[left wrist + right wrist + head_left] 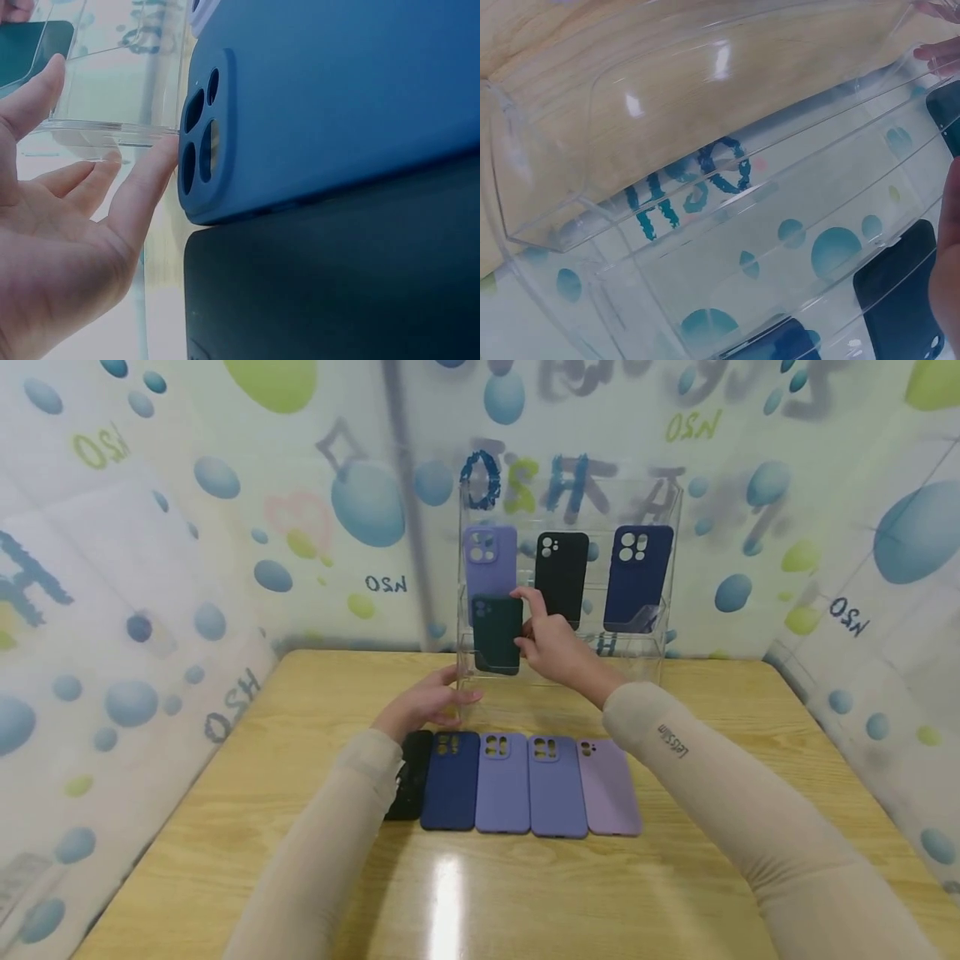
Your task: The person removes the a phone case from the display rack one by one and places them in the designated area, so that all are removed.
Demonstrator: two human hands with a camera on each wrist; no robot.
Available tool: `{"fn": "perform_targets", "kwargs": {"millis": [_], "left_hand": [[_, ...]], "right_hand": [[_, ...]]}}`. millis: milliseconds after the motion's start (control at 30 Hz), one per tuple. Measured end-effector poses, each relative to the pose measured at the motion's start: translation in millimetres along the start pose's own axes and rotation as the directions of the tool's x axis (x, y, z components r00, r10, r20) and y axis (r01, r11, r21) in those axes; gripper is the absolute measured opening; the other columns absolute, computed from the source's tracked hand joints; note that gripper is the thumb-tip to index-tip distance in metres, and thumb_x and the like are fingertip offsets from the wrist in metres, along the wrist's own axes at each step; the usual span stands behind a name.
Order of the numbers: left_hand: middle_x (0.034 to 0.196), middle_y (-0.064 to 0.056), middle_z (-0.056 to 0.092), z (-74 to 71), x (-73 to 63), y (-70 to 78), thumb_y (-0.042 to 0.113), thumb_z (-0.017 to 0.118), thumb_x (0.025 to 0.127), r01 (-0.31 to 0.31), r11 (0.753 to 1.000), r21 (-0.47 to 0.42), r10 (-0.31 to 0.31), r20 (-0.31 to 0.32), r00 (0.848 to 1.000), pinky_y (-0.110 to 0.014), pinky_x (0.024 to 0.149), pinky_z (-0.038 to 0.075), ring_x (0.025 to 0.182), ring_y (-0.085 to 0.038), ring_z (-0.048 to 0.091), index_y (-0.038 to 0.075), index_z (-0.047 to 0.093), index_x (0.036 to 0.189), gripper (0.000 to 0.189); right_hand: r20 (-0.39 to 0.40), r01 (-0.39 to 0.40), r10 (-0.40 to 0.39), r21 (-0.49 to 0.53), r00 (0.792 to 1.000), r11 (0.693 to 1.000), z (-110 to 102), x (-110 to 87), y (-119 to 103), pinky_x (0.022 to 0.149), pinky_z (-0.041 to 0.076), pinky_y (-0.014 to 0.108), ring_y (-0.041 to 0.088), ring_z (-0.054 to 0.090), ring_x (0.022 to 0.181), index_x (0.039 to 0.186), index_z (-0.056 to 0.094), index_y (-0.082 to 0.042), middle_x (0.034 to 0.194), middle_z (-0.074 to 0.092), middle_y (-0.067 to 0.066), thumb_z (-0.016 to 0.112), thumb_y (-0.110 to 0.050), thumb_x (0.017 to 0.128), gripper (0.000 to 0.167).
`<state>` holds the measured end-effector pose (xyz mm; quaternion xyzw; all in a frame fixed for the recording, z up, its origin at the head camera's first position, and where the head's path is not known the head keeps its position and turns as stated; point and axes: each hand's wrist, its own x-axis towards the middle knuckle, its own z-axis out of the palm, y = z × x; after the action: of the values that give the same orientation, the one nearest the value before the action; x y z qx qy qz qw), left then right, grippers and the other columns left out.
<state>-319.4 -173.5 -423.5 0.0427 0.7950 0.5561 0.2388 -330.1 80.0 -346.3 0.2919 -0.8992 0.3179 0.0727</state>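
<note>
A dark green phone case (497,635) stands in the lower front tier of a clear display rack (633,649), at its left end. My right hand (558,647) holds this case by its right side, index finger at the top corner and thumb lower down. At the rack's lower left corner, my left hand (427,697) grips the clear plastic between thumb and fingers; the left wrist view shows its fingers (142,187) at the bottom edge. Behind, the upper tier carries a lilac case (491,564), a black case (562,577) and a navy case (637,577).
Before the rack, several cases lie in a row on the wooden table (247,827): a black case (411,777) partly under the left sleeve, a navy case (450,785), two lilac-blue cases (502,789) and a pink-lilac case (611,789). A patterned wall covering (360,610) stands behind.
</note>
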Motion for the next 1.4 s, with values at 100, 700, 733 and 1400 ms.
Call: {"fn": "perform_targets", "kwargs": {"millis": [100,700,733,1400], "left_hand": [[0.171,-0.014,0.035,0.4,1.0,-0.3,0.028,0.069,0.105,-0.003,1.000,-0.010,0.003,0.007,1.000,-0.051,0.106,0.059,0.147,-0.035,0.049,0.018,0.020,0.172,0.083],[0.174,-0.013,0.030,-1.9,1.9,1.5,0.028,0.071,0.104,-0.003,1.000,-0.003,0.003,0.016,1.000,-0.051,0.107,0.059,0.148,-0.035,0.048,0.018,0.021,0.172,0.085],[0.174,-0.012,0.029,-2.3,2.0,1.2,0.028,0.071,0.104,0.000,1.000,-0.003,0.001,0.019,1.000,-0.050,0.106,0.059,0.148,-0.035,0.048,0.018,0.021,0.172,0.085],[0.178,-0.008,0.021,-1.1,3.4,1.0,0.025,0.071,0.104,-0.026,1.000,0.014,0.026,0.015,1.000,-0.054,0.103,0.061,0.149,-0.040,0.048,0.020,0.016,0.172,0.088]], "right_hand": [[-0.007,0.009,-0.009,-0.001,1.000,1.000,-2,-0.2,4,0.079,0.064,0.044,0.026,0.077,0.080,0.160,0.017,-0.015,0.101,0.077,0.019,0.058,-0.006,0.108,0.067],[-0.054,0.027,-0.020,0.118,0.998,0.993,-54,-14.6,-4,0.080,0.061,0.042,0.030,0.075,0.086,0.160,0.014,-0.018,0.102,0.075,0.019,0.061,-0.004,0.107,0.072],[-0.056,0.029,-0.022,0.128,0.998,0.991,-57,-16.9,-6,0.081,0.061,0.041,0.031,0.075,0.087,0.160,0.014,-0.018,0.103,0.076,0.020,0.061,-0.003,0.106,0.073],[-0.035,-0.051,0.061,0.241,0.997,0.969,-99,-90.9,2,0.071,0.062,0.021,0.010,0.073,0.070,0.157,0.010,-0.011,0.102,0.075,0.032,0.060,0.007,0.104,0.075]]}}
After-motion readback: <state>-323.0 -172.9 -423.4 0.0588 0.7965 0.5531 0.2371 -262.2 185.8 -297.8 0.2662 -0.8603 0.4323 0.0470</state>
